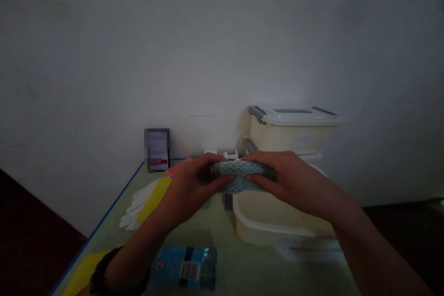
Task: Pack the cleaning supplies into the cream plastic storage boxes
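Both my hands hold a folded piece of light blue-green textured cloth [243,169] above the table. A dark checked patch shows at its left end. My left hand [194,180] pinches the left end, thumb below and fingers above. At the other end my right hand [277,171] grips it the same way. Below and to the right of the cloth stands an open cream plastic bin [256,236]. A bottle with a blue label [187,268] lies on its side nearer to me, close to my left forearm.
A lidded cream box [294,134] with grey latches stands at the back right by the wall. White gloves [137,206] and a yellow item [152,201] lie on the green table [114,222]. At the back left a tablet-like screen [158,148] leans upright.
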{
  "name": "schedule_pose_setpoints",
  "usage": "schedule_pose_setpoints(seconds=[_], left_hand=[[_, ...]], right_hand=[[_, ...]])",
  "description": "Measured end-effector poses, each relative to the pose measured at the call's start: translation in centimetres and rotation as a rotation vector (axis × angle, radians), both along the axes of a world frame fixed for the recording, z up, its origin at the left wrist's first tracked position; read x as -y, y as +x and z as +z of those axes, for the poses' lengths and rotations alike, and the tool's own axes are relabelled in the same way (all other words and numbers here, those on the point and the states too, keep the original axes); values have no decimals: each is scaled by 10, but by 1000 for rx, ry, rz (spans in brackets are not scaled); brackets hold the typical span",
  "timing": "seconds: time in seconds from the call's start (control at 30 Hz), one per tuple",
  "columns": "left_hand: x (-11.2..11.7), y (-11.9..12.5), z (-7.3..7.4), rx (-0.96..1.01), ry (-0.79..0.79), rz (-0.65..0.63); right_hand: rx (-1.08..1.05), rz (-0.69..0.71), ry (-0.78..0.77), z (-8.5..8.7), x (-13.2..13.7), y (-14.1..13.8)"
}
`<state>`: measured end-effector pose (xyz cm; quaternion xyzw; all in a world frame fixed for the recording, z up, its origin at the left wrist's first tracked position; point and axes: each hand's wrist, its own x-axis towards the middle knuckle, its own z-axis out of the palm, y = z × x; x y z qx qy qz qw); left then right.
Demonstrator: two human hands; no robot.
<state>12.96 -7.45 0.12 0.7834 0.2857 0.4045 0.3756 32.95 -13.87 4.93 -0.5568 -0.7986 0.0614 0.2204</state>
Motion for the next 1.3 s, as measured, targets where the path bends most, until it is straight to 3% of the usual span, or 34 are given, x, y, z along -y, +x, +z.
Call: schedule_pose_setpoints(seconds=[0.07,0.2,0.43,0.67,0.83,1.03,1.13,1.3], left_hand=[[3,5,-2,-21,8,-26],[4,9,-9,-169,112,-56],[-7,13,-24,-338,203,-113],[-3,11,-19,-403,238,-152],[-3,9,-17,-424,266,-175],[-9,10,-20,-449,267,-172],[-8,10,-20,-462,280,-162],[-5,9,-17,-438,279,-157]], right_hand=[[13,51,-50,2,-1,10],[77,19,-203,0,-5,43],[286,15,-378,-32,-21,76],[462,142,-610,-62,-49,75],[618,60,-561,-74,-50,60],[740,-43,-401,-59,-31,35],[756,-6,-429,-53,-24,31],[718,99,-507,-59,-20,36]])
